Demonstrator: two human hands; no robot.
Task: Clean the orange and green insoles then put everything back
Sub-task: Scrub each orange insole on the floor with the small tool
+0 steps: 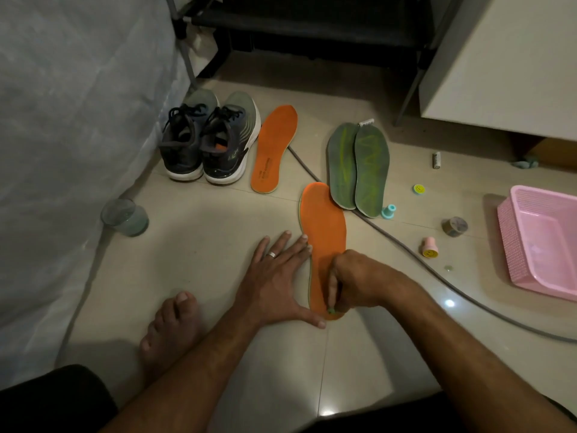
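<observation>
Scrubbing is under way on the near orange insole [324, 232], flat on the floor tiles [199, 245]: right hand [359, 282] pinches a small green-tipped tool [331, 311] at its heel, left hand [278, 276] lies flat with fingers spread, steadying its edge. By my reading the task is early, with the far orange insole [274, 148] and the pair of green insoles [357, 167] lying untouched beside the sneakers [209, 142]. Pink basket [543, 242] looks empty; clear cup [125, 217] holds a greenish liquid.

Glossy beige tiled floor [199, 232] mirrors a lamp; grey plastic-covered bedding [68, 104] left; black metal rack [312, 29] behind; white cabinet [512, 57] right.
</observation>
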